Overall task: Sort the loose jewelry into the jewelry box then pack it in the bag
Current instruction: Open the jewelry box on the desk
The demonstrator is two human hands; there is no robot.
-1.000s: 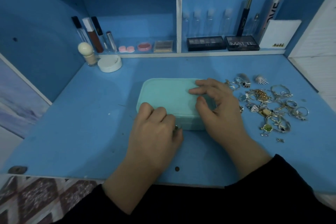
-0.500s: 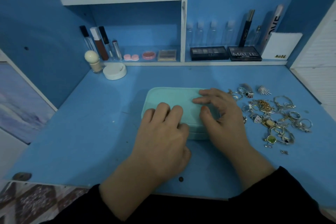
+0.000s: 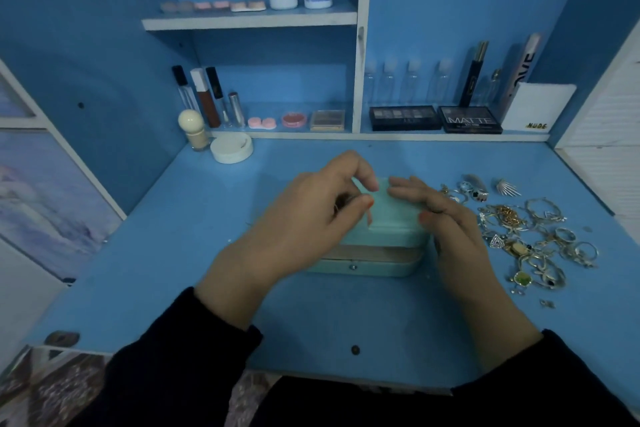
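On the blue desk [image 3: 311, 322] the jewelry box [image 3: 374, 268] was shut a second ago, under both hands. Now its lid [image 3: 394, 218] is lifted a little at the front and a beige gap shows. The left hand [image 3: 304, 222] has curled fingers and, it seems, pinches the lid's front edge. The right hand [image 3: 450, 222] rests nearly straight fingers on the lid. I judge that sorting can begin soon. The loose jewelry [image 3: 533, 239] lies untouched just right of the box. Behind, a white compact [image 3: 231, 147] and palettes [image 3: 403, 117] are well apart, so nothing blocks the lid. No bag is in view.
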